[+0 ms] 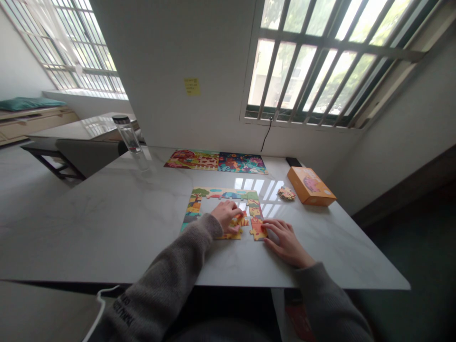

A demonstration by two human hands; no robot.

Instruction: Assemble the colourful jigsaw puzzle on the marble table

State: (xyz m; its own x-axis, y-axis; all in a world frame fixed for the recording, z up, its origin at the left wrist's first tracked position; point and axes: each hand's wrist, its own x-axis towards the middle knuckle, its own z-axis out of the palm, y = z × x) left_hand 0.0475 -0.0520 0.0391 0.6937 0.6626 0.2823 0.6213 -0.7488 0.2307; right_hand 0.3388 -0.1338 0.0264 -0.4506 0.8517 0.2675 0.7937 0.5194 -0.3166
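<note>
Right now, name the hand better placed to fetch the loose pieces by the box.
Probably right: the right hand lies nearer the pieces; the left hand rests on the puzzle.

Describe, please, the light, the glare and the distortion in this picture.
Head view: daylight from the barred window backlights the scene, so the room looks dim; head view: the panes reflect as white glare on the glossy table beside the puzzle; head view: the wide lens tilts the window bars and walls outward.

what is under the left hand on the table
The left hand lies on the half-built puzzle. Orange pieces peek out from under it. Whatever is beneath the palm is covered: piece or bare table, I cannot tell.
</note>
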